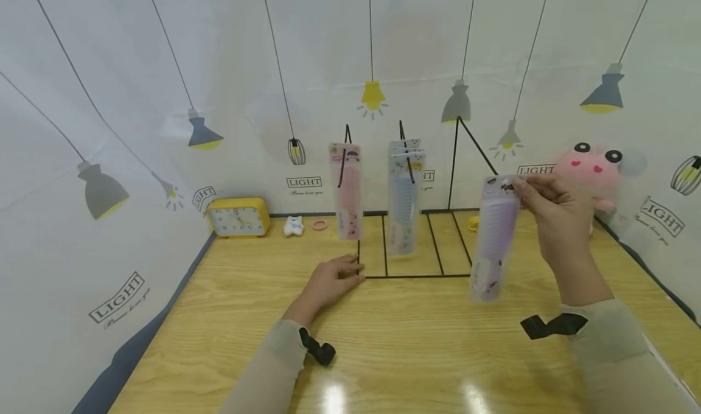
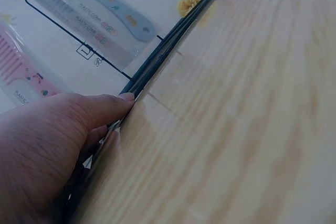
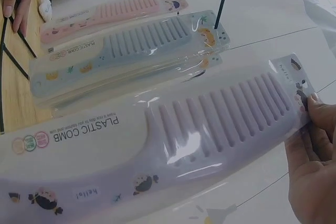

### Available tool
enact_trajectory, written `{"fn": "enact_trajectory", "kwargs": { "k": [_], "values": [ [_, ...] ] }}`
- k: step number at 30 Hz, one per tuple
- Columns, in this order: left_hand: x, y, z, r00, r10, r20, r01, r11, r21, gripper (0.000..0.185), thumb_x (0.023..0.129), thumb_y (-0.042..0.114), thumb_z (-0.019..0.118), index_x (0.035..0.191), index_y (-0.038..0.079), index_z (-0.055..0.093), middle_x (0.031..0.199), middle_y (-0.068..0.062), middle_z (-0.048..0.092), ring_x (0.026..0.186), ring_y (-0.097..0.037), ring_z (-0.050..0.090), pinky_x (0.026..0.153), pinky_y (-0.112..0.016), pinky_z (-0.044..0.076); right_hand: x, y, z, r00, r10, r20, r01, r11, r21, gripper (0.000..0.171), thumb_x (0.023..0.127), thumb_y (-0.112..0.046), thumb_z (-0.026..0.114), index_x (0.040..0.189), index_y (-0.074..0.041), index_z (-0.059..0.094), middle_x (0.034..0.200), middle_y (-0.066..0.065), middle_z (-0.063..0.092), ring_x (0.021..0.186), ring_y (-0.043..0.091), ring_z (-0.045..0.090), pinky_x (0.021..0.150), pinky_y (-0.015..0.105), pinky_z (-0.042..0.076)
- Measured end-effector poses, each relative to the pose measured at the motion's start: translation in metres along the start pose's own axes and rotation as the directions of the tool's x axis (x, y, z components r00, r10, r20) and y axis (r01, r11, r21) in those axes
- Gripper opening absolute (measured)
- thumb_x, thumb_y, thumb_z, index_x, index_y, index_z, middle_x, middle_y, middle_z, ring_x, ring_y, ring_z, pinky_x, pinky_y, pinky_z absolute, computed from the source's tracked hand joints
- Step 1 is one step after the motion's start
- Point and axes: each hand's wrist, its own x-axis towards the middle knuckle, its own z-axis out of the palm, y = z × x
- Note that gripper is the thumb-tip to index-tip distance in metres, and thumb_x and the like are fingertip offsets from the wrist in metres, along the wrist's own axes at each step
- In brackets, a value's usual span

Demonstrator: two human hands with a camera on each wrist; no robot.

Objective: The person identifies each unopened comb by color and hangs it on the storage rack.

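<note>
In the head view, my right hand (image 1: 564,219) pinches the top corner of a packaged purple comb (image 1: 495,237), which hangs down tilted. Its top edge overlaps the lower end of the right-hand hook (image 1: 477,146) of a black wire rack (image 1: 416,276). My left hand (image 1: 328,283) is at the rack's front left corner, thumb and fingers on either side of the wire; the left wrist view shows the thumb (image 2: 107,107) against the rod. A packaged pink comb (image 1: 350,195) hangs on the left hook, and packaged blue combs (image 1: 402,207) hang one behind another on the middle hook.
Along the back of the wooden table (image 1: 405,335) stand a yellow clock (image 1: 239,218), a small white figure (image 1: 294,226) and a pink ring (image 1: 319,224). A yellow item (image 1: 473,223) lies behind the rack, and a pink plush toy (image 1: 588,173) sits at the back right.
</note>
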Motion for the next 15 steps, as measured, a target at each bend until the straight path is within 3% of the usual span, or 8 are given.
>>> {"fn": "enact_trajectory", "kwargs": {
  "k": [15],
  "values": [
    [-0.0002,0.0002,0.0,1.0,-0.013,0.006,0.013,1.0,0.002,0.039,0.098,0.039,0.067,0.132,0.022,0.068,0.15,0.004,0.05,0.143,-0.015,0.039,0.119,-0.045,0.03,0.0056,0.0062,0.0066,1.0,0.015,-0.004,-0.015,0.999,-0.04,0.012,0.086,0.005,0.076,0.096,0.007,0.07,0.087,0.005,0.076,0.077,0.012,0.071,0.071,0.02,0.059]
  ]
}}
